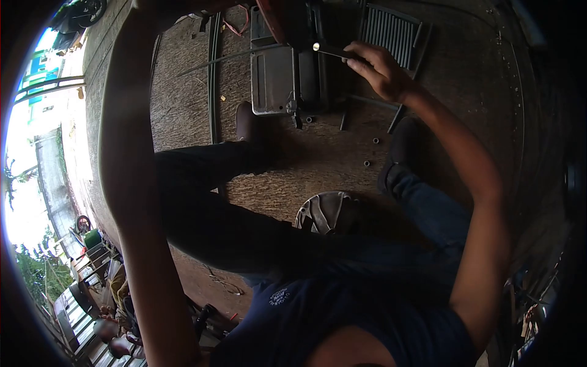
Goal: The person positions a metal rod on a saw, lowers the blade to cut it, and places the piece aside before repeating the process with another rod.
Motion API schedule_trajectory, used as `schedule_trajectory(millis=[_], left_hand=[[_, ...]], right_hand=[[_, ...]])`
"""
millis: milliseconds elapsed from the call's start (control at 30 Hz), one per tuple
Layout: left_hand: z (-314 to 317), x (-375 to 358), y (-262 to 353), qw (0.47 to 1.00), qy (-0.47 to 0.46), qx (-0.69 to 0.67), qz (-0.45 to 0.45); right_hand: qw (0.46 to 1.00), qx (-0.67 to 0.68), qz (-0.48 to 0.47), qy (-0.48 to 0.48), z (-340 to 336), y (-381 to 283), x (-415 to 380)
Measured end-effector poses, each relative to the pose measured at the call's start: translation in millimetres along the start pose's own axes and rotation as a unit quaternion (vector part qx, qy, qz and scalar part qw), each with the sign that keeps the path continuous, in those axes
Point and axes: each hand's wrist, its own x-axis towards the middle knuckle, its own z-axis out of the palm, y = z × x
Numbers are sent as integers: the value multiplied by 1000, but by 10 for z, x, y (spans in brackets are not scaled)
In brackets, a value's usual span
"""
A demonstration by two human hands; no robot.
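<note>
My right hand [378,68] is closed on the end of a slim metal tool [334,54], possibly a wrench. Its far end meets a small bright round spot beside dark machinery at the top centre. A red metal part [271,22] slants down just left of that spot. Beneath it lies a grey rectangular metal case [273,79] with a rod along its right side. My left forearm [129,110] reaches up the left side to the top edge. Shadow and the frame edge hide my left hand, so its fingers do not show.
Small ring-shaped metal pieces [376,140] lie on the worn floor [263,189]. A ribbed metal housing [327,211] sits between my legs. A slatted metal rack [391,33] lies at the upper right, long metal bars [214,79] at the left. A person [116,339] appears at the lower left.
</note>
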Motion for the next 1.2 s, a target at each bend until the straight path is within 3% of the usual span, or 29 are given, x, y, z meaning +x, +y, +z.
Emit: schedule_trajectory(millis=[133,167,200,233,267,300,333,367,400,500,667,1200], left_hand=[[-82,-30,92,994,-28,97,-47],[-89,-75,66,944,2,-291,-156],[-86,-109,36,737,32,-631,-239],[-56,-122,-27,737,33,-631,-240],[-13,-117,-109,902,13,-398,-167],[3,-117,-154,988,-7,-130,-79],[-29,-105,-44,988,-8,-130,-80],[-78,-111,77,909,5,-383,-166],[-112,-105,157,758,18,-606,-240],[-100,-145,139,773,18,-589,-235],[-92,-157,73,807,14,-546,-223],[37,-246,-7,896,23,-407,-176]], right_hand=[[999,34,-10,13,32,-17,-73],[999,35,-11,13,47,-8,-69],[999,22,-16,24,63,10,-60],[999,10,-20,36,82,33,-52],[999,11,-21,36,107,76,-32],[998,-17,-39,55,129,142,11],[995,-44,-56,75,150,212,59],[995,-44,-56,75,162,288,124],[992,-107,-35,53,170,372,210],[981,-193,-3,13,173,583,445],[947,-287,-127,60,319,1067,696],[955,-276,-97,43,250,842,673]])
